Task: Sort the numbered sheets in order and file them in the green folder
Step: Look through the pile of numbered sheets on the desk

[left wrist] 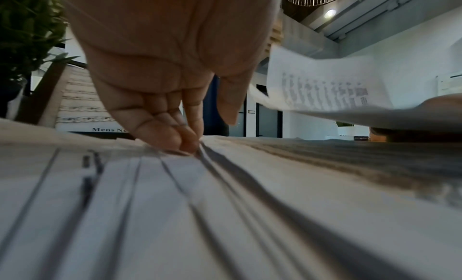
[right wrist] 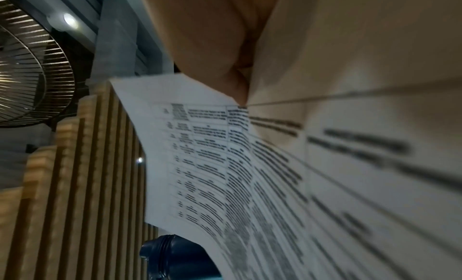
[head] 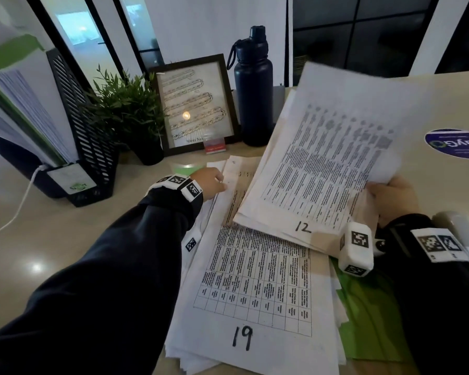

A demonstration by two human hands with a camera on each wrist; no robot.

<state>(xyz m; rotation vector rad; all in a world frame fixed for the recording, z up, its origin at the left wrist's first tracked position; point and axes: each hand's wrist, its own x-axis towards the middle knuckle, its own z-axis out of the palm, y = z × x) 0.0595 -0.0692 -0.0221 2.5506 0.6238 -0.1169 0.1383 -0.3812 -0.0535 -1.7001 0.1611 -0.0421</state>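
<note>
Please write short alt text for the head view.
The right hand lifts a bundle of sheets, sheet 12 on top, while the left hand fingers a stack topped by sheet 19, over a green folder.

Just past the left fingertips sit a framed print [head: 194,104], leafy plant [head: 125,104] and navy bottle [head: 252,85].

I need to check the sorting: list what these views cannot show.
- Numbers of the sheets under sheet 19: head view, covered by it.
- Green folder: mostly hidden by paper and the right sleeve.
- Lifted sheet 12: print motion-blurred in every view.
- Right hand: fingers hidden behind the sheets.
</note>
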